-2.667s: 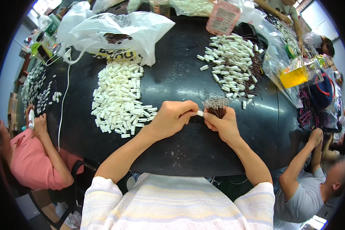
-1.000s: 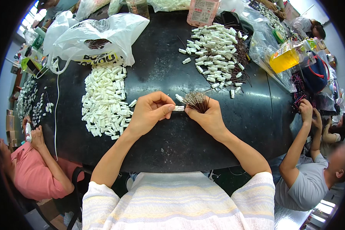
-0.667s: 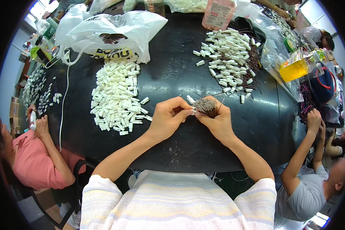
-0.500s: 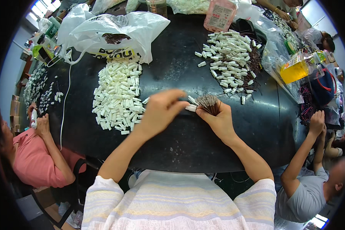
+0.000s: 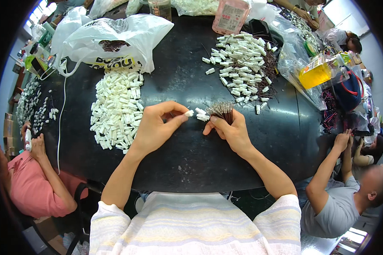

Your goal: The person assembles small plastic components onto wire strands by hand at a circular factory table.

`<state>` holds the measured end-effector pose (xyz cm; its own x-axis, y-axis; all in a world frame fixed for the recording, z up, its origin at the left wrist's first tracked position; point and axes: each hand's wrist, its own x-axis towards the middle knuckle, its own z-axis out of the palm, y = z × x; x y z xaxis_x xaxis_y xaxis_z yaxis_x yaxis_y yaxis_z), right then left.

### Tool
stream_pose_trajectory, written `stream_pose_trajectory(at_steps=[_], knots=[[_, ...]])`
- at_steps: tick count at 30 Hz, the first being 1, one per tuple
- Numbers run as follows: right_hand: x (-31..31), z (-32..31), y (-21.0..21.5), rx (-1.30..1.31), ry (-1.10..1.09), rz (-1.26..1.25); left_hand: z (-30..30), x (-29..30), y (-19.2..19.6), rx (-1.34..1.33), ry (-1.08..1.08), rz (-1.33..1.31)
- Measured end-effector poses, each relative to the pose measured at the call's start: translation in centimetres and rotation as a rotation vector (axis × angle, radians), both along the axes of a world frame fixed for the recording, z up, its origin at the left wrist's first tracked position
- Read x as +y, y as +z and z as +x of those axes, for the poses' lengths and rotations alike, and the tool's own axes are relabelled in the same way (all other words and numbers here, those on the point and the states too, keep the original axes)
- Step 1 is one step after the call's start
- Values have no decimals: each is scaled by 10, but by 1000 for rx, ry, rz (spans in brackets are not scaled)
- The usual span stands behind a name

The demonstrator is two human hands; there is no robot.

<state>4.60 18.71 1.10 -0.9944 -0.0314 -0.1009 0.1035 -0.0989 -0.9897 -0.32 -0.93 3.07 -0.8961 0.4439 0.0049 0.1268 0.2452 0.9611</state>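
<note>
My left hand (image 5: 155,125) pinches a small white plastic connector housing (image 5: 189,113) between thumb and fingertips. Just right of it, my right hand (image 5: 234,131) is closed around a bundle of thin dark wires (image 5: 222,112) with metallic tips fanned upward. A few white housings (image 5: 202,116) stick out from the bundle's left side toward my left hand, a small gap from the piece it holds. Left of my left hand lies a large heap of loose white housings (image 5: 117,108). Farther off to the right is a pile of white housings with dark wires (image 5: 244,63).
A white plastic bag (image 5: 136,38) stands behind the left heap. On the right are clear plastic bags (image 5: 291,70), a bottle of yellow liquid (image 5: 315,76) and a dark blue pouch (image 5: 347,89). A white cord (image 5: 61,114) runs down the left. Co-workers sit at both sides of the black table (image 5: 178,165).
My left hand, blurred close to the bundle before, has drawn slightly left and now shows a white housing at its fingertips. My right hand keeps the wire bundle. The whole view has shifted a little.
</note>
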Motion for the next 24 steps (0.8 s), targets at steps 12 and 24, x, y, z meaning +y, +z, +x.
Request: stream_pose_trajectory(at_steps=[12, 24], knots=[[1, 2, 3, -66, 27, 61, 6, 7, -4, 202, 18, -92], [2, 5, 2, -80, -46, 96, 1, 3, -3, 257, -110, -103]])
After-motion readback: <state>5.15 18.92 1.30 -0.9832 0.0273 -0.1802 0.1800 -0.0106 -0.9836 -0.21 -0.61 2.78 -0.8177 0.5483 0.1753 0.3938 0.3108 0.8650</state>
